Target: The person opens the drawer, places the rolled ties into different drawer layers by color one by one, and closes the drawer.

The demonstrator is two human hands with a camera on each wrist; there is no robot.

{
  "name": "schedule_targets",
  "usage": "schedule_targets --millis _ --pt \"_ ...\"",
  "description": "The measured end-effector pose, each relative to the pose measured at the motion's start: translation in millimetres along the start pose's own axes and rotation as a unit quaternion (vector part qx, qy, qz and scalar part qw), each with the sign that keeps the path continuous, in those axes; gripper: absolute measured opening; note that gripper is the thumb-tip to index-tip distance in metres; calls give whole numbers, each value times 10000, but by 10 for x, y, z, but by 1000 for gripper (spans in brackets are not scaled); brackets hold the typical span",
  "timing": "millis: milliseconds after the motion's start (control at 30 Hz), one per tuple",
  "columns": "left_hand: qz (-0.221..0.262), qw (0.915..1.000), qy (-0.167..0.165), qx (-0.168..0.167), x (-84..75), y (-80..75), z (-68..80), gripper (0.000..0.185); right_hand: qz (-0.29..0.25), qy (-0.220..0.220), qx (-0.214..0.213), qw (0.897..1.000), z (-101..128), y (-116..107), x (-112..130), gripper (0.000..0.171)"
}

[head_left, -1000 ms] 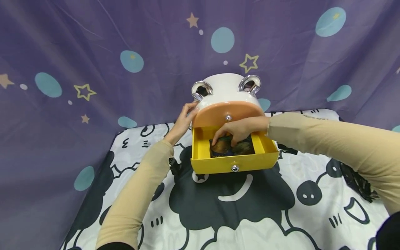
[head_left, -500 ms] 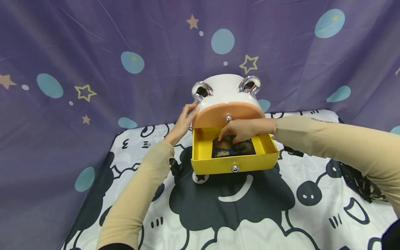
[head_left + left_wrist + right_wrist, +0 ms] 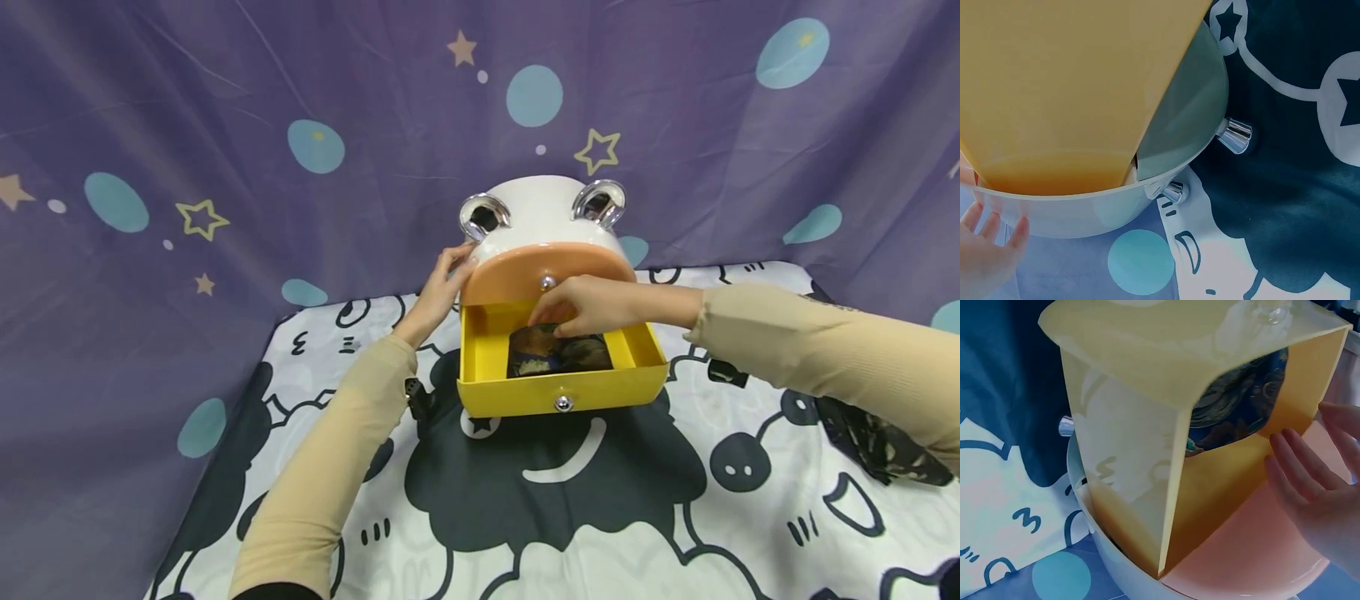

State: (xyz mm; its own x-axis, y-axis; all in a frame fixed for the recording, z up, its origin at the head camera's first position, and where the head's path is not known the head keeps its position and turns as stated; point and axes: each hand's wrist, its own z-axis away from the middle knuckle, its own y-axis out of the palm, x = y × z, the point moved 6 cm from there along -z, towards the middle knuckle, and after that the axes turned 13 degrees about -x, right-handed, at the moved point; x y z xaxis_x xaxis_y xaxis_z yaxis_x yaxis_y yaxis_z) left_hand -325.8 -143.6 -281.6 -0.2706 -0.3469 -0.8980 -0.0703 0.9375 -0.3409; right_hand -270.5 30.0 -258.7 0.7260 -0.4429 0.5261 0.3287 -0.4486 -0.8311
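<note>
A frog-faced storage box (image 3: 543,208) with a white shell, silver-rimmed eyes and an orange upper drawer front (image 3: 585,262) stands on the cloth. Its yellow lower drawer (image 3: 525,400) is pulled out. Inside lies a dark printed packet (image 3: 534,360), which shows dark blue with gold and green in the right wrist view. My right hand (image 3: 600,304) hovers over the back of the drawer, its fingers loosely bent and apart from the packet in the right wrist view. With extended fingertips my left hand (image 3: 988,253) touches the white shell; in the head view it steadies the box's left side.
A cloth with cartoon sheep (image 3: 570,517) covers the table. On the right lies a black patterned plastic bag (image 3: 877,442), partly behind the right sleeve (image 3: 825,350). A purple curtain (image 3: 375,125) with stars and spots hangs close behind the box.
My right hand has lifted off the packet and drawn back slightly right, uncovering more of it. The packet has shifted slightly within the drawer. My left hand has stayed in place.
</note>
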Motion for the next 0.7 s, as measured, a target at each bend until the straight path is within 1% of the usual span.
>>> schedule_targets --millis 67,167,333,433,600,700 --pt "-29 10000 7 -7 14 1 -5 39 -149 20 -88 9998 30 -17 16 29" --pt "-49 9999 85 -30 127 10 -65 39 -294 88 -277 9991 90 -51 52 28" --pt "-81 9999 60 21 124 13 -51 40 -473 215 -534 9972 205 -62 89 25" --pt "-103 9999 54 54 115 11 -50 41 -573 160 -664 9960 265 -52 114 25" --pt "-221 9997 -58 134 124 6 -51 44 -602 97 -812 9948 352 -16 162 24" --pt "-212 9997 -27 112 131 2 -55 44 -574 36 -918 9941 396 5 203 24"
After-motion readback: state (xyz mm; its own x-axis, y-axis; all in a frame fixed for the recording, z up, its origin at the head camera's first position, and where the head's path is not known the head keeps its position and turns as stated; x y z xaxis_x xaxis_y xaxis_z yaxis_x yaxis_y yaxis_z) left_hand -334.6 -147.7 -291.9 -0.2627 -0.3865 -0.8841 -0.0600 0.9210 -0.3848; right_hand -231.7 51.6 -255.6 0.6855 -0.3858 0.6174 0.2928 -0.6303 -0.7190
